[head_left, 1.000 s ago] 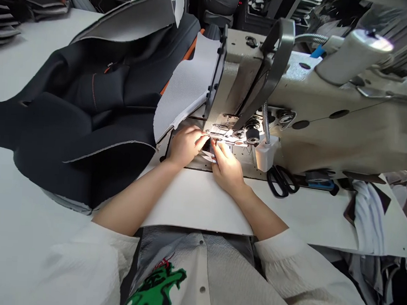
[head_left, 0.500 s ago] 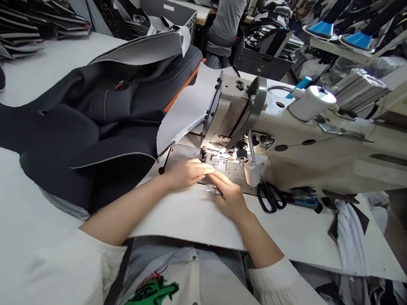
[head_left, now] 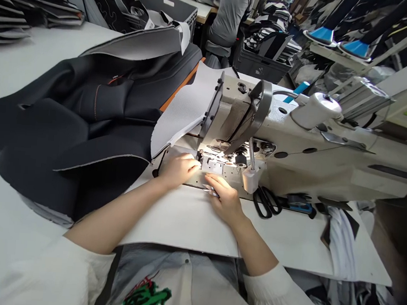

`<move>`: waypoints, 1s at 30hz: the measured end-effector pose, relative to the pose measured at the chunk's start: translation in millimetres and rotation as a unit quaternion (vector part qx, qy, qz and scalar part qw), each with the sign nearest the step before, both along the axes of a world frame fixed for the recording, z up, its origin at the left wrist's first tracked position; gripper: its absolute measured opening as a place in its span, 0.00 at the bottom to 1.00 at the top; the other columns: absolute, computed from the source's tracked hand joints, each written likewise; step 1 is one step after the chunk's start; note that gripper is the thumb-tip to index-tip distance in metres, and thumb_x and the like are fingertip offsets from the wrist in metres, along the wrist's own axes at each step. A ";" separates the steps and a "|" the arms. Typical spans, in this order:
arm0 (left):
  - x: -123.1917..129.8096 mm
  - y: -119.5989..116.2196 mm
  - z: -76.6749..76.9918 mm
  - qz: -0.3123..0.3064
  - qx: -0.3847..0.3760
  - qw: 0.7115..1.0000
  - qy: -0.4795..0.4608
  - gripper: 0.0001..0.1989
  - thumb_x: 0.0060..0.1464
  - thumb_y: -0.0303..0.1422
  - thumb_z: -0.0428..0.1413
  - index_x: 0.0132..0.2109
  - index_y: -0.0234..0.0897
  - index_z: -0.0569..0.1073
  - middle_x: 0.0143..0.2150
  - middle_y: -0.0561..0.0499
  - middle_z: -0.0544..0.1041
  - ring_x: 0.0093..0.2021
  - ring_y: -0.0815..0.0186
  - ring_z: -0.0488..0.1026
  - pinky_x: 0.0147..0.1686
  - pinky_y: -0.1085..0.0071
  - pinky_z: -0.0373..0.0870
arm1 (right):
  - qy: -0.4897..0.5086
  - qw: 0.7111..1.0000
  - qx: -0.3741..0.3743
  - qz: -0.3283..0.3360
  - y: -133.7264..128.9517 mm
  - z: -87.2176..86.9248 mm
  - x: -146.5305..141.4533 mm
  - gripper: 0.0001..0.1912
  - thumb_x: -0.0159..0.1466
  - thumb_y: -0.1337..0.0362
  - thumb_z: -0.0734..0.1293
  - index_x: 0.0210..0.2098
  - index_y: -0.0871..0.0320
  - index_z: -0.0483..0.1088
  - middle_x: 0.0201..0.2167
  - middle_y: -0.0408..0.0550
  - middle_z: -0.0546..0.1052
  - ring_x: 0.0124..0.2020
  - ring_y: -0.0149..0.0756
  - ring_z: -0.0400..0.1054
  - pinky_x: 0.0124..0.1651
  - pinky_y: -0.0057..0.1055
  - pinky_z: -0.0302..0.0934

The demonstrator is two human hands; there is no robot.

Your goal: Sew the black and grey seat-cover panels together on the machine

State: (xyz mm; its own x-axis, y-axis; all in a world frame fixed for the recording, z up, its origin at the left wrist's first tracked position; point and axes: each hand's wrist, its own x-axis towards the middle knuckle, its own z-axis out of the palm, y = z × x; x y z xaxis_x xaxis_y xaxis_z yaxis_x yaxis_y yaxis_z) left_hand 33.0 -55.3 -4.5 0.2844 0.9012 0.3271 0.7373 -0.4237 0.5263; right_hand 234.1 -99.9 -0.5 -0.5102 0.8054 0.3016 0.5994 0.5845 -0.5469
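My left hand (head_left: 179, 170) is at the needle area of a sewing machine (head_left: 233, 122). Its thumb and fingers are drawn together beside the presser foot (head_left: 200, 158); whatever is between them is too small to make out. In my right hand (head_left: 227, 199) are small thread snips (head_left: 210, 190), tucked in the palm with the pale tips pointing left. The right forefinger stretches over the lit metal bed plate (head_left: 231, 174). Left of the machine lies a black seat cover (head_left: 119, 105) with orange trim and a grey backing flap (head_left: 184, 107).
Black-handled scissors (head_left: 267, 203) lie right of my right hand, below the machine arm. A white thread spool (head_left: 316, 111) stands on the machine. Stacked cut pieces (head_left: 11, 13) lie far left. A grey crate (head_left: 165, 3) and a seated person (head_left: 232, 17) are behind.
My hands were touching at the fingertips; the left has drawn away leftward to beside the presser foot. My right hand keeps the snips near the same spot. The view has shifted slightly.
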 end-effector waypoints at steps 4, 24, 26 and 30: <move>1.5 12.2 -1.0 0.061 0.012 0.998 -0.015 0.09 0.55 0.29 0.51 0.33 0.39 0.77 0.34 0.52 0.77 0.34 0.66 0.72 0.33 0.72 0.63 | -0.040 0.999 0.003 -0.009 0.4 -0.1 -3.5 0.24 0.57 0.75 0.57 0.52 0.55 0.66 0.51 0.47 0.71 0.51 0.35 0.66 0.52 0.31 0.64; 0.3 21.7 2.6 0.056 0.062 0.996 0.022 0.09 0.54 0.26 0.53 0.28 0.37 0.75 0.29 0.52 0.74 0.28 0.67 0.67 0.28 0.70 0.59 | -0.070 0.998 0.001 0.004 7.0 7.8 -6.2 0.22 0.60 0.74 0.56 0.52 0.54 0.66 0.49 0.49 0.72 0.51 0.36 0.67 0.48 0.31 0.66; 0.4 21.7 2.9 0.053 0.066 0.996 0.019 0.09 0.54 0.26 0.53 0.28 0.37 0.75 0.29 0.52 0.74 0.29 0.67 0.67 0.29 0.70 0.59 | -0.071 0.997 0.003 0.002 7.2 8.0 -6.3 0.22 0.61 0.74 0.56 0.52 0.54 0.66 0.49 0.49 0.72 0.50 0.36 0.68 0.47 0.30 0.66; 0.2 21.7 2.0 0.054 0.069 0.996 0.008 0.09 0.54 0.26 0.53 0.28 0.37 0.75 0.29 0.52 0.74 0.28 0.67 0.67 0.29 0.70 0.59 | -0.075 0.997 0.000 0.001 6.9 7.4 -5.7 0.22 0.61 0.73 0.56 0.52 0.53 0.66 0.49 0.49 0.72 0.51 0.37 0.67 0.48 0.31 0.66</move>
